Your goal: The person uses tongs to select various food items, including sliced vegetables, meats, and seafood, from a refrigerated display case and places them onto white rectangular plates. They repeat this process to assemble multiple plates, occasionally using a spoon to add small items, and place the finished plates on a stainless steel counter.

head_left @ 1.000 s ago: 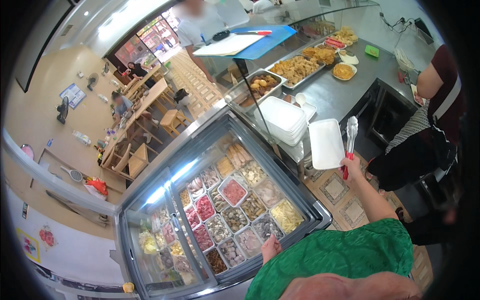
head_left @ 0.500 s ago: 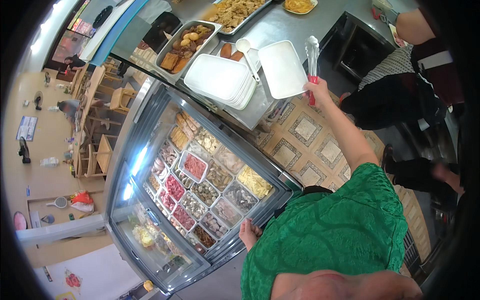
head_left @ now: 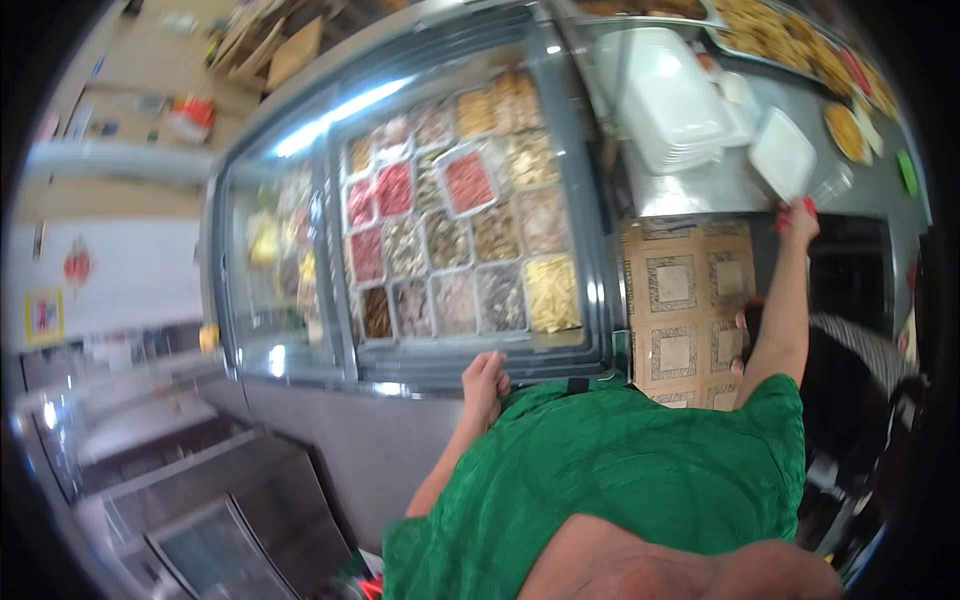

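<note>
My right hand (head_left: 799, 220) reaches out to the far right. It grips the red handle of a pair of metal tongs (head_left: 832, 184) and the near edge of a shallow white tray (head_left: 783, 153). Both are somewhat blurred. My left hand (head_left: 484, 382) is curled closed by the near edge of a glass-topped display cooler (head_left: 480, 378), and nothing shows in it. Inside the cooler are several clear tubs, among them red sliced meat (head_left: 468, 184) in a raised one and yellow strips (head_left: 552, 291) near the right corner.
A stack of white trays (head_left: 668, 95) stands on the steel counter (head_left: 660, 195) at the upper right. Beyond it lie a tray of fried food (head_left: 775, 40) and a small yellow dish (head_left: 846, 132). Another person's dark clothing (head_left: 845, 400) shows at the right, by the patterned floor (head_left: 672, 330).
The view has turned, bringing the cooler upright and further into the middle. My right hand still holds the tongs and white tray. My left hand stays curled near the cooler's edge.
</note>
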{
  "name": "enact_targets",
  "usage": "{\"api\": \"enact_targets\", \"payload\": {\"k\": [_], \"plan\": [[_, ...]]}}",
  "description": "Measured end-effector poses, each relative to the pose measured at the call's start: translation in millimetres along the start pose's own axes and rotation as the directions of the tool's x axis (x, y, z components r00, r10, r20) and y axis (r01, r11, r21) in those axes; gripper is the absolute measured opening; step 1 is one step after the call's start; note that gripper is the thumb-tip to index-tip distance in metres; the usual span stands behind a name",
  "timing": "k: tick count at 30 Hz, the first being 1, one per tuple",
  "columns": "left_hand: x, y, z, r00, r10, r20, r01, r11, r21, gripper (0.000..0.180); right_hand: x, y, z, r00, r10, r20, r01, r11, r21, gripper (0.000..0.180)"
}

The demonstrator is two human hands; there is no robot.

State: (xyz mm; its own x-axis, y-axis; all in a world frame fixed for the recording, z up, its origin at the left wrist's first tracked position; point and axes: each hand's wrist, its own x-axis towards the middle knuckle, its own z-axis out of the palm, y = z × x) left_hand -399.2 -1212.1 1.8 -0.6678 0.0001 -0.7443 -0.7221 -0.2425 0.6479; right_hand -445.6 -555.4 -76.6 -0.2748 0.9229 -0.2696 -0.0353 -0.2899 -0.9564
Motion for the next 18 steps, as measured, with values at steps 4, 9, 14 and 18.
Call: {"api": "enact_targets", "payload": {"k": [4, 9, 14, 18], "plan": [[0.4, -4.4, -7.4, 1.000, 0.014, 0.004, -0.014, 1.000, -0.020, 0.014, 5.4, -11.6, -9.8, 0.989, -0.073, -0.128, 0.077, 0.997, 0.029, 0.018], [1.7, -10.2, -11.2, 1.000, 0.017, 0.014, -0.017, 0.998, -0.055, 0.010, -20.2, -19.2, -24.1, 0.968, -0.217, -0.128, 0.207, 0.974, -0.088, 0.028], [24.4, -1.7, -13.0, 0.983, 0.072, 0.169, -0.073, 0.997, 0.004, 0.012, -201.1, -27.5, 23.1, 0.951, -0.301, 0.075, 0.301, 0.953, 0.014, 0.026], [35.3, -5.7, -8.4, 0.967, 0.023, 0.254, -0.064, 0.985, 0.157, 0.017, -295.1, 36.2, 48.4, 0.629, -0.362, 0.688, 0.763, 0.459, -0.455, 0.040]]}}
